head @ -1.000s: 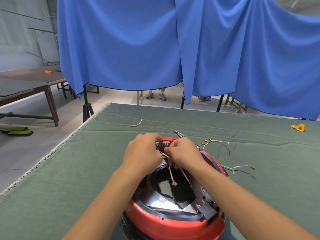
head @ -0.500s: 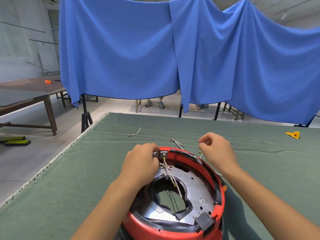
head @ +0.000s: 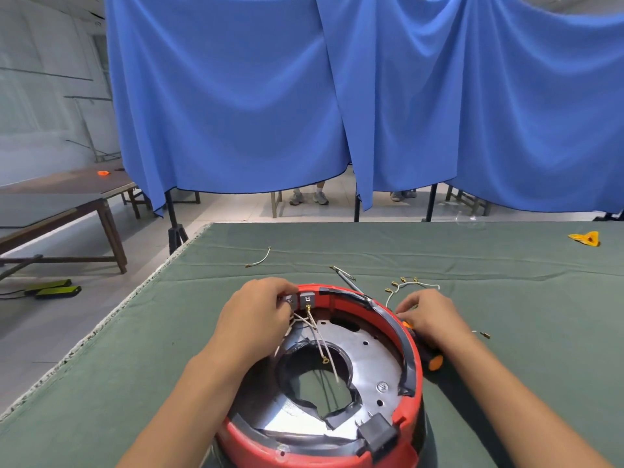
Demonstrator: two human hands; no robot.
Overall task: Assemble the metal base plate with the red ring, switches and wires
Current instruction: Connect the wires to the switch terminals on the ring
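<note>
The red ring (head: pixel 341 300) lies on the green cloth with the shiny metal base plate (head: pixel 371 352) set inside it. Two grey switches (head: pixel 302 299) sit at its far rim, with white wires (head: pixel 320 336) hanging from them over the plate's central hole. My left hand (head: pixel 256 315) grips the left switch and the rim there. My right hand (head: pixel 427 317) rests just outside the ring's right side, fingers curled over an orange and black tool (head: pixel 430 354) on the cloth. A black block (head: pixel 378 434) sits at the near rim.
Loose wires with brass terminals (head: pixel 405 287) lie beyond my right hand. A short wire (head: pixel 260 260) and a thin metal rod (head: pixel 344 273) lie farther back. A yellow scrap (head: pixel 584 238) sits far right. The table's left edge (head: pixel 111 319) runs diagonally. Blue curtains hang behind.
My right hand left the switches, swung out to the right and came down on the tool beside the ring. My left hand stayed at the switches.
</note>
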